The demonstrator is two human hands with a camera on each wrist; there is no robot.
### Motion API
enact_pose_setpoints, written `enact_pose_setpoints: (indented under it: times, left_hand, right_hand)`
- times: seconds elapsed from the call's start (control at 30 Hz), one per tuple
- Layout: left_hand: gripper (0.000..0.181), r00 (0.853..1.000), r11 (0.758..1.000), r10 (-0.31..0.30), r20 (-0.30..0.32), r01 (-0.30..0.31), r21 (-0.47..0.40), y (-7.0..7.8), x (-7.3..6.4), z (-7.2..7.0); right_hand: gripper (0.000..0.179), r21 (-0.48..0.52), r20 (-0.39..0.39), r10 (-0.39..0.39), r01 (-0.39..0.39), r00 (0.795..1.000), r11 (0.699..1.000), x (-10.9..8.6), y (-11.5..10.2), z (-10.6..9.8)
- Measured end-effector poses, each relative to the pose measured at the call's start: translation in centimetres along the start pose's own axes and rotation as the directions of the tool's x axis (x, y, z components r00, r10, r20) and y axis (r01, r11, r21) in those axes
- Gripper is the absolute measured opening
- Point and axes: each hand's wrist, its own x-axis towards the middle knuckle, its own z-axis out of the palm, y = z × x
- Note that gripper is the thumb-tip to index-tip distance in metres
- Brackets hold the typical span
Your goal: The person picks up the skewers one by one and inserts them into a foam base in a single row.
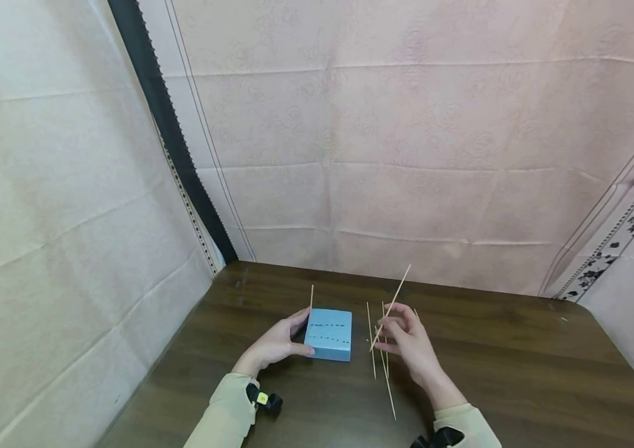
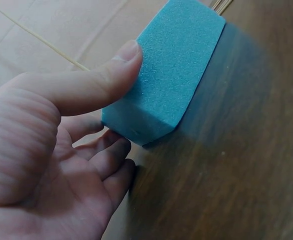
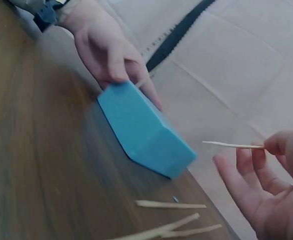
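Observation:
A blue foam block [image 1: 328, 335] lies on the dark wooden table [image 1: 518, 373]; one thin wooden skewer [image 1: 312, 297] stands upright at its far left corner. My left hand [image 1: 279, 343] grips the block's left side, thumb on the near face and fingers behind, as the left wrist view shows on the block [image 2: 171, 70]. My right hand [image 1: 406, 333] hovers just right of the block [image 3: 144, 130] and pinches a skewer [image 1: 391, 307] that slants up to the right; its end [image 3: 231, 145] sticks out from the fingertips [image 3: 276, 145].
Several loose skewers [image 1: 384, 367] lie on the table between the block and my right hand, also seen as sticks [image 3: 171, 205]. Pink cloth walls [image 1: 406, 155] close the table at the back and left.

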Motion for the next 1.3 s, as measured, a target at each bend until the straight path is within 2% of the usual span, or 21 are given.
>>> enact_pose_setpoints:
  times: [0.27,0.43,0.63,1.03,1.3]
  left_hand:
    - [0.104,1.000,1.000,-0.003,-0.001,0.003,-0.009,-0.2,0.1,0.1]
    - [0.104,1.000,1.000,-0.002,0.001,0.002,-0.010,-0.3,0.1,0.0]
    - [0.105,1.000,1.000,0.008,0.002,-0.008,0.002,-0.2,0.1,-0.1]
    - [0.105,1.000,1.000,0.016,0.010,-0.016,-0.007,-0.2,0.2,-0.1]
    - [0.104,1.000,0.999,0.018,0.026,-0.017,-0.032,-0.4,0.3,-0.1]
  right_hand:
    - [0.037,0.070,-0.015,-0.052,0.053,0.999,0.996,0.4,0.2,3.3]
    - [0.039,0.092,-0.005,-0.058,0.059,0.998,0.994,0.6,0.4,5.7]
    - [0.032,0.111,0.001,-0.043,0.042,0.999,0.993,0.7,0.7,8.0]
    - [0.026,0.109,0.024,-0.078,0.075,0.997,0.991,1.3,1.7,10.7]
    - [0.023,0.074,0.021,-0.120,0.118,0.993,0.990,1.7,2.3,11.5]
